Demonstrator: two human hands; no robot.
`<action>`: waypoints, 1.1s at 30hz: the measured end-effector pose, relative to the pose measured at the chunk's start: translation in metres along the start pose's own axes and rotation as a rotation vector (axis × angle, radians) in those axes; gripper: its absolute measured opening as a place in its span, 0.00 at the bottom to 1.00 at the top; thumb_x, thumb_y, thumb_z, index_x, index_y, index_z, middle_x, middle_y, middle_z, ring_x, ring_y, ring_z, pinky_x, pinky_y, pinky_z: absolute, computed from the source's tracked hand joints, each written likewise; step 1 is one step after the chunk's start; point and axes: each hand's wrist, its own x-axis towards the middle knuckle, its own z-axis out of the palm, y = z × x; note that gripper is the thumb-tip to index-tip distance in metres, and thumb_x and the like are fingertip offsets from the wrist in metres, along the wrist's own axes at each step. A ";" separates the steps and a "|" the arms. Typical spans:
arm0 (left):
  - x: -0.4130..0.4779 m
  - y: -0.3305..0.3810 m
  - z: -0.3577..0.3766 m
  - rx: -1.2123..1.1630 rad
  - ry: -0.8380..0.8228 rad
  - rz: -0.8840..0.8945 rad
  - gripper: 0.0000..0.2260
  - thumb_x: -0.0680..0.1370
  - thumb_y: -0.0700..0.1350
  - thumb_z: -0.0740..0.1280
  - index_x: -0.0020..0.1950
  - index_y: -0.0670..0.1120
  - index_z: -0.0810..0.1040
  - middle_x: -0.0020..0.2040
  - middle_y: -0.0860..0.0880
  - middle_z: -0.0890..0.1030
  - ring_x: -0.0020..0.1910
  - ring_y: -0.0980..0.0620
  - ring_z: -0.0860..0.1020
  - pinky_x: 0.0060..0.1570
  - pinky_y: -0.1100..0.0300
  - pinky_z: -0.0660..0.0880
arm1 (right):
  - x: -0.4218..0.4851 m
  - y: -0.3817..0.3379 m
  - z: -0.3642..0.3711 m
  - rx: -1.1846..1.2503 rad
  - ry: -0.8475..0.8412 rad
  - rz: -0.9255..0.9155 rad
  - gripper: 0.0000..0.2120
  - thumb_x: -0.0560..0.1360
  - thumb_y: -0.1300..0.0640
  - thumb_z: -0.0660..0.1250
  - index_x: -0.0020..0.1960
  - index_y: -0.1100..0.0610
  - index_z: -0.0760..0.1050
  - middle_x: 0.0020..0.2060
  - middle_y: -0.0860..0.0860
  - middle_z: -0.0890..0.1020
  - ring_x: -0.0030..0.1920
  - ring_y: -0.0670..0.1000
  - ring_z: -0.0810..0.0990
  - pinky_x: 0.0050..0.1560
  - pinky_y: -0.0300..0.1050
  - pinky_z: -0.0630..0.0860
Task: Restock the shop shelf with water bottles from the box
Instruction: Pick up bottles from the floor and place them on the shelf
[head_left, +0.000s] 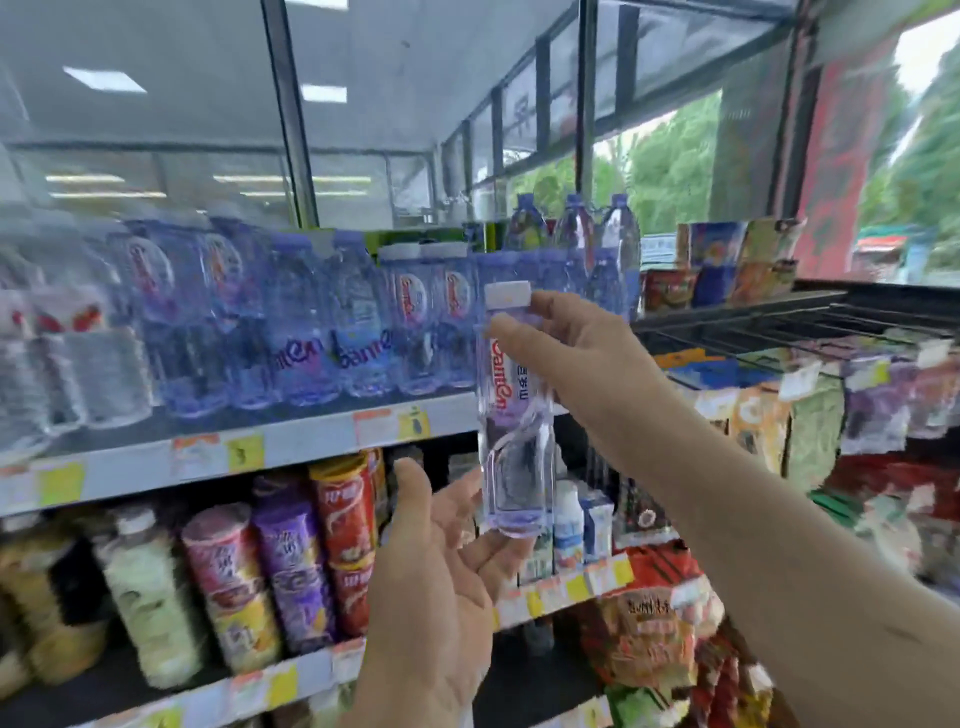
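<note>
A clear water bottle with a white cap and a red-lettered label hangs upright in front of the top shelf. My right hand grips it near the neck and label. My left hand is spread open just below, its fingers touching the bottle's base. Rows of the same water bottles stand on that shelf, left of the held one. The box is not in view.
Snack tubes and drink bottles fill the shelf below. Taller bottles stand at the back. To the right, a dark wire rack carries hanging snack bags. Windows with trees lie beyond.
</note>
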 end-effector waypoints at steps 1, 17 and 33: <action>0.000 0.009 0.005 0.002 0.005 0.030 0.33 0.73 0.66 0.60 0.61 0.38 0.79 0.57 0.43 0.84 0.51 0.37 0.83 0.46 0.45 0.79 | 0.003 -0.002 0.001 0.017 -0.027 -0.021 0.15 0.72 0.41 0.72 0.56 0.36 0.73 0.52 0.40 0.83 0.51 0.39 0.82 0.52 0.42 0.74; 0.055 0.069 0.046 0.029 0.106 0.248 0.35 0.67 0.66 0.64 0.60 0.39 0.80 0.59 0.45 0.83 0.55 0.38 0.81 0.50 0.47 0.81 | 0.068 0.022 0.029 -0.014 -0.107 -0.118 0.30 0.70 0.52 0.76 0.66 0.35 0.67 0.50 0.44 0.85 0.52 0.46 0.83 0.59 0.52 0.78; 0.126 0.117 0.012 0.242 -0.112 0.259 0.32 0.80 0.66 0.51 0.74 0.46 0.70 0.74 0.48 0.71 0.74 0.44 0.68 0.72 0.40 0.60 | 0.123 0.055 0.031 -0.096 0.082 0.035 0.19 0.71 0.57 0.76 0.59 0.49 0.73 0.44 0.53 0.85 0.46 0.55 0.84 0.53 0.59 0.79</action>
